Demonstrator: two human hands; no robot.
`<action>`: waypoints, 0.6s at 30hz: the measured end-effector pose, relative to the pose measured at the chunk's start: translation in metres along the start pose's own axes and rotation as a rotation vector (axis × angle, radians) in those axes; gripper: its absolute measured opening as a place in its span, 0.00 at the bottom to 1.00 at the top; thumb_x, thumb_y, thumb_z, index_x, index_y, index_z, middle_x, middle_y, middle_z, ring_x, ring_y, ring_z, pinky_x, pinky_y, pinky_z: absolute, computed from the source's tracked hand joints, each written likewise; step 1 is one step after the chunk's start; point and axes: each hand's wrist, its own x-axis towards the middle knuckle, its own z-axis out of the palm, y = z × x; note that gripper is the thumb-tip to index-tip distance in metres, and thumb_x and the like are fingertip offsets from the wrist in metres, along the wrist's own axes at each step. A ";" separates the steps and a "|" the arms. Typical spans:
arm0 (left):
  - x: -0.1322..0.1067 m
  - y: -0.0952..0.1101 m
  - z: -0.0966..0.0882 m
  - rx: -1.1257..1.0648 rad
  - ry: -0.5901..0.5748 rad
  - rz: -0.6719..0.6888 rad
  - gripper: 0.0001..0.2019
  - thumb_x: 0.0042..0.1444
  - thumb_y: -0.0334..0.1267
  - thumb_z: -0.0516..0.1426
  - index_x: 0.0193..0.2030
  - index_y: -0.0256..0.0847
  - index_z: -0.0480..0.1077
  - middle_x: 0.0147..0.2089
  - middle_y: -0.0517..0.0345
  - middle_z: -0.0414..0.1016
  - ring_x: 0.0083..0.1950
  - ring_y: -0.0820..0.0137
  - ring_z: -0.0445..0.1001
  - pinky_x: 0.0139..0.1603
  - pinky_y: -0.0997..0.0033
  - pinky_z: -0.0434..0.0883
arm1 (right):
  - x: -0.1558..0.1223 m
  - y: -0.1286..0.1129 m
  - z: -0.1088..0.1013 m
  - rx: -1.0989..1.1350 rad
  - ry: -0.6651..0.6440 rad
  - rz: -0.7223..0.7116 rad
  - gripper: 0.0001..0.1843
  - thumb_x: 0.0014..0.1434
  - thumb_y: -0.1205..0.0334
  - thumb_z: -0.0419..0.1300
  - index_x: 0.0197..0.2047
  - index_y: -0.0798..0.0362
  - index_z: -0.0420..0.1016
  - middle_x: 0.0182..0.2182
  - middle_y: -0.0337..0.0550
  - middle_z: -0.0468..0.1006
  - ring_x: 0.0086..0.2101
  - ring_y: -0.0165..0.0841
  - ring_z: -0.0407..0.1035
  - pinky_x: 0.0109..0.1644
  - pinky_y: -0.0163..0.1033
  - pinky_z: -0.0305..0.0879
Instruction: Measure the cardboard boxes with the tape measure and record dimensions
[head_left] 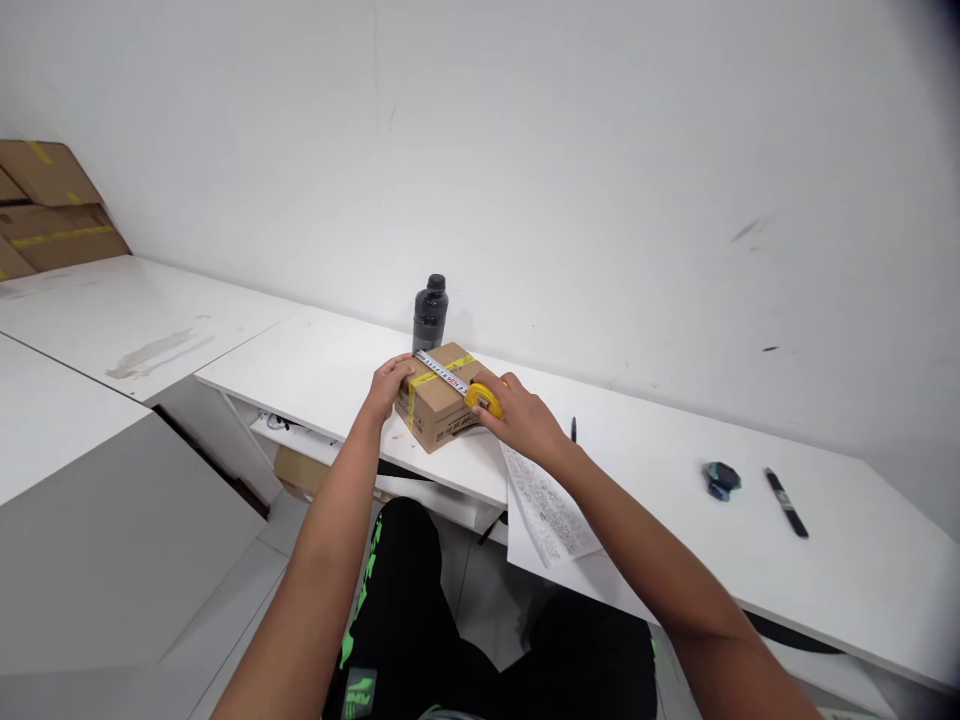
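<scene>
Head view, L to R: L hand [390,382], part-curled, grips box [439,402] at its L edge by the tip of the blade [444,374], prob. to steady both; dark bottle [430,318] stands just behind. Box rests on bench [637,430], yellow-taped top up, blade laid across, prob. held taut to lie straight. R hand [521,410], wrapped round tape measure [486,401], holds it at box's R edge; papers [547,510] lie nearby.

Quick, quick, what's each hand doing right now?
Left hand: touching the cardboard box; can't tell if it's gripping.
Right hand: closed, holding the yellow tape measure.
</scene>
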 end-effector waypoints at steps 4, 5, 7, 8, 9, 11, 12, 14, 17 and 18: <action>-0.003 0.000 0.001 0.004 0.005 -0.003 0.23 0.40 0.41 0.61 0.46 0.38 0.75 0.40 0.56 0.77 0.39 0.67 0.71 0.41 0.69 0.67 | 0.004 0.000 0.000 0.051 0.047 -0.015 0.23 0.62 0.53 0.54 0.60 0.43 0.62 0.45 0.47 0.69 0.33 0.38 0.69 0.32 0.39 0.62; -0.003 0.000 0.001 0.005 0.002 0.002 0.23 0.40 0.41 0.61 0.46 0.38 0.75 0.40 0.56 0.77 0.39 0.67 0.71 0.41 0.68 0.67 | 0.006 -0.001 0.000 0.063 0.059 -0.020 0.23 0.62 0.54 0.54 0.60 0.43 0.62 0.46 0.47 0.69 0.34 0.39 0.69 0.33 0.39 0.62; -0.004 -0.001 0.002 0.003 -0.011 0.016 0.23 0.40 0.41 0.61 0.46 0.38 0.75 0.41 0.56 0.77 0.39 0.67 0.71 0.42 0.68 0.67 | 0.010 -0.004 0.001 0.084 0.070 -0.027 0.24 0.62 0.54 0.55 0.61 0.44 0.60 0.47 0.47 0.70 0.36 0.39 0.69 0.35 0.40 0.64; -0.004 -0.002 0.002 -0.002 -0.021 0.022 0.22 0.40 0.41 0.61 0.46 0.37 0.75 0.41 0.56 0.77 0.40 0.68 0.71 0.42 0.69 0.67 | 0.014 -0.006 0.002 0.092 0.071 -0.029 0.25 0.62 0.54 0.55 0.62 0.44 0.60 0.48 0.47 0.70 0.37 0.40 0.69 0.36 0.40 0.64; -0.005 -0.002 0.003 -0.011 -0.029 0.026 0.22 0.40 0.40 0.61 0.45 0.37 0.75 0.41 0.56 0.77 0.40 0.68 0.71 0.43 0.69 0.67 | 0.020 -0.009 0.003 0.096 0.071 -0.032 0.25 0.62 0.53 0.55 0.62 0.45 0.60 0.49 0.48 0.70 0.37 0.40 0.70 0.37 0.41 0.65; -0.006 -0.001 0.004 -0.028 -0.037 0.026 0.22 0.41 0.40 0.60 0.45 0.37 0.75 0.40 0.56 0.76 0.40 0.68 0.70 0.43 0.70 0.66 | 0.034 -0.014 0.008 0.088 0.073 -0.041 0.25 0.62 0.53 0.54 0.62 0.45 0.60 0.50 0.49 0.69 0.38 0.41 0.70 0.38 0.42 0.65; -0.007 -0.001 0.004 -0.033 -0.035 0.025 0.21 0.41 0.39 0.60 0.45 0.37 0.75 0.40 0.56 0.76 0.40 0.68 0.70 0.43 0.70 0.66 | 0.043 -0.017 0.012 0.080 0.075 -0.045 0.25 0.62 0.53 0.54 0.62 0.46 0.60 0.50 0.49 0.69 0.39 0.42 0.70 0.39 0.43 0.66; -0.008 0.000 0.004 -0.035 -0.031 0.019 0.21 0.40 0.39 0.60 0.44 0.37 0.74 0.40 0.57 0.76 0.40 0.68 0.70 0.42 0.70 0.66 | 0.063 -0.023 0.020 0.065 0.073 -0.051 0.26 0.62 0.53 0.54 0.62 0.46 0.59 0.50 0.50 0.69 0.39 0.43 0.71 0.40 0.44 0.66; -0.008 0.000 0.004 -0.041 -0.034 0.000 0.20 0.41 0.38 0.59 0.45 0.38 0.74 0.41 0.57 0.76 0.39 0.69 0.70 0.41 0.71 0.66 | 0.092 -0.033 0.031 0.061 0.058 -0.070 0.28 0.62 0.54 0.54 0.64 0.47 0.56 0.50 0.53 0.69 0.39 0.44 0.71 0.41 0.45 0.67; -0.008 0.000 0.004 -0.047 -0.035 -0.005 0.21 0.41 0.38 0.60 0.45 0.38 0.73 0.41 0.56 0.76 0.40 0.69 0.71 0.42 0.71 0.66 | 0.101 -0.035 0.034 0.067 0.053 -0.080 0.29 0.62 0.54 0.54 0.65 0.47 0.55 0.50 0.53 0.69 0.39 0.45 0.72 0.41 0.46 0.67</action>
